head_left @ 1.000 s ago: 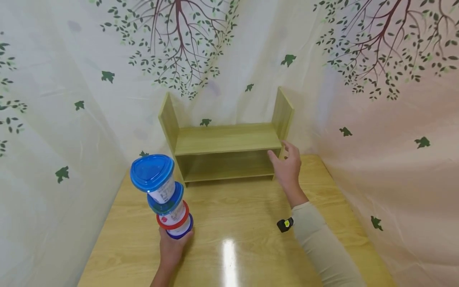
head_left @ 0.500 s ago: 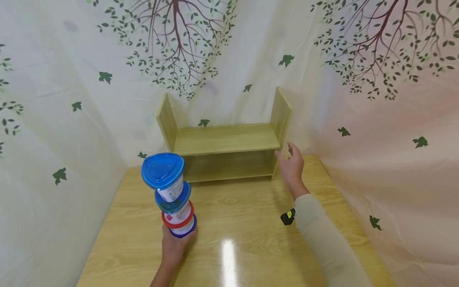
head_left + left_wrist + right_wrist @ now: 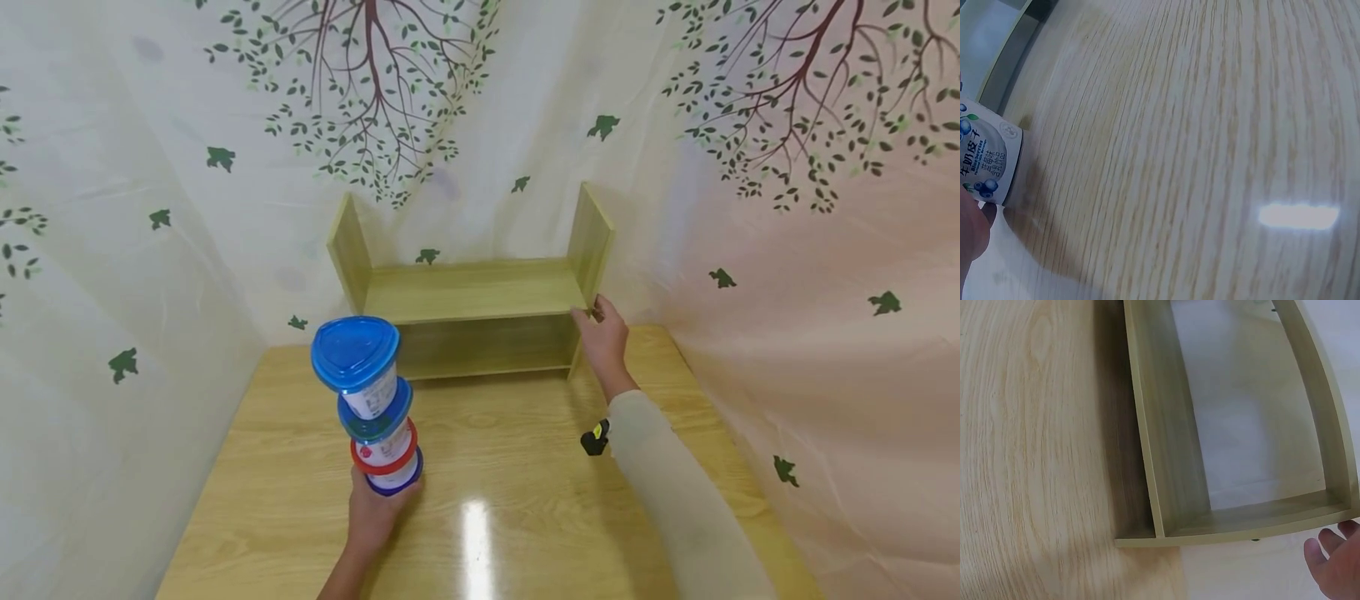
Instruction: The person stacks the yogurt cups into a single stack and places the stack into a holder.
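Note:
In the head view my left hand [image 3: 375, 517] grips the bottom of a leaning stack of several lidded cups [image 3: 375, 398] above the table. A large blue-lidded cup [image 3: 356, 354] tops it; below come a blue-lidded cup, a red-rimmed one and a dark blue-rimmed one. The left wrist view shows part of a white cup with blueberry print [image 3: 988, 156] beside my thumb [image 3: 972, 228]. My right hand [image 3: 606, 340] pinches the right side panel of a two-tier wooden shelf [image 3: 476, 292]. In the right wrist view its curled fingertips lie against that panel's outer face.
The shelf stands at the back of a light wood table [image 3: 487, 442]. Behind and beside it hang pale curtains [image 3: 510, 100] printed with trees and green leaves. A small black-and-yellow device [image 3: 596, 437] is at my right wrist.
My left hand has carried the cup stack to the right, in front of the shelf's left end. My right thumb and fingers have closed in on the shelf's right side panel.

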The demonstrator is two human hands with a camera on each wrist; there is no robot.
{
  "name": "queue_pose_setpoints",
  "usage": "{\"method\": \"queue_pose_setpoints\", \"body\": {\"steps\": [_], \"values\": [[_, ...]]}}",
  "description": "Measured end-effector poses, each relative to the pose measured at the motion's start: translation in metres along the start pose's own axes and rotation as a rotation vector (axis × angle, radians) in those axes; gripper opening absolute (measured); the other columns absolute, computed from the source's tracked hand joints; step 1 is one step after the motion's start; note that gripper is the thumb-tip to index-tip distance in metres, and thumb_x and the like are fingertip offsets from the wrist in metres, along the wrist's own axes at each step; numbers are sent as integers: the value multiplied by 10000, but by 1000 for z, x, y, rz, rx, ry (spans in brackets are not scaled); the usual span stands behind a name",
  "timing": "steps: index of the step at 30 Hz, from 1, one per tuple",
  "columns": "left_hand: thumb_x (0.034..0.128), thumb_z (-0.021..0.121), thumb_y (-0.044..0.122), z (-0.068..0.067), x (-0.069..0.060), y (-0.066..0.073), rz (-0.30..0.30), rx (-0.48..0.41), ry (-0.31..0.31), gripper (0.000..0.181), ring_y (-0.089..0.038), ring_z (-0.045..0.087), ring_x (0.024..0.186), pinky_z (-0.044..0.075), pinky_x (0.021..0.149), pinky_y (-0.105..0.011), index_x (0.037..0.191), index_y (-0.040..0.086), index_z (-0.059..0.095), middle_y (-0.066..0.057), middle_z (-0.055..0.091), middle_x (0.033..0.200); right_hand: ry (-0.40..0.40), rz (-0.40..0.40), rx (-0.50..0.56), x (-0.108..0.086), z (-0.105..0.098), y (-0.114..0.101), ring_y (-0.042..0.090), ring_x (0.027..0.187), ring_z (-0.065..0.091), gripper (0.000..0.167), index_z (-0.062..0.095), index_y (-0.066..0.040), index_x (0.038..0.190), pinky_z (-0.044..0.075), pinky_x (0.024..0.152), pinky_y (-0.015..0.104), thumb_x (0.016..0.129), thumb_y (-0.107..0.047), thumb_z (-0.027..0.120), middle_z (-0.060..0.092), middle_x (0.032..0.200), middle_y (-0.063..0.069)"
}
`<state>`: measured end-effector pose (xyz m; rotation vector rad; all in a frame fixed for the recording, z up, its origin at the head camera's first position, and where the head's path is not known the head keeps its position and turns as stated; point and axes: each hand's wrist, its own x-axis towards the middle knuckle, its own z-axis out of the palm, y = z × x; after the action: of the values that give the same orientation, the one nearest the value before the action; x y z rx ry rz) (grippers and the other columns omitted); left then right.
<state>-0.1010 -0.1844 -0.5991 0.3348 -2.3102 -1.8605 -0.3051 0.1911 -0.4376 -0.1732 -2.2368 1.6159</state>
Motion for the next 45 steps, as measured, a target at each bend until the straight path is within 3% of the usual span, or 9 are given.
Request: {"method": "queue_pose_setpoints", "body": {"steps": [11, 20, 25, 37, 45], "values": [[757, 912, 189, 4, -1, 2, 16, 32, -5, 1037, -384, 445, 1310, 352, 1097, -639, 1518, 174, 208, -114, 427, 1454, 38, 94, 55, 8, 7, -2, 302, 1267, 575, 410, 668, -72, 1317, 515, 994, 437, 946, -238, 722, 622, 1354, 155], [768, 903, 169, 11, 4, 8, 70, 19, -48, 1033, -330, 454, 1323, 368, 1099, -611, 1525, 231, 204, -44, 436, 1456, 36, 149, 20, 13, 9, -9, 298, 1178, 602, 391, 694, -36, 1270, 515, 954, 440, 924, -210, 739, 644, 1300, 198], [768, 906, 210, 18, 7, 12, 68, 21, -66, 1004, -328, 484, 1293, 391, 1086, -599, 1508, 225, 227, -52, 460, 1432, 30, 152, 14, 15, 10, -8, 293, 1170, 604, 401, 680, -36, 1293, 514, 958, 429, 934, -206, 728, 639, 1312, 191], [778, 898, 207, 29, 17, 32, 120, -13, -142, 971, -240, 495, 1291, 414, 1077, -574, 1491, 344, 254, 70, 474, 1413, 31, 143, 46, 15, 8, -6, 295, 1220, 591, 428, 657, -36, 1326, 512, 979, 442, 934, -191, 733, 619, 1340, 196], [773, 901, 183, 34, 29, 44, 202, -5, -161, 996, -212, 489, 1301, 412, 1084, -560, 1501, 395, 254, 104, 473, 1421, 41, 135, 67, 14, 7, -4, 294, 1235, 583, 418, 666, -31, 1312, 509, 989, 438, 923, -166, 739, 625, 1329, 199]]}}
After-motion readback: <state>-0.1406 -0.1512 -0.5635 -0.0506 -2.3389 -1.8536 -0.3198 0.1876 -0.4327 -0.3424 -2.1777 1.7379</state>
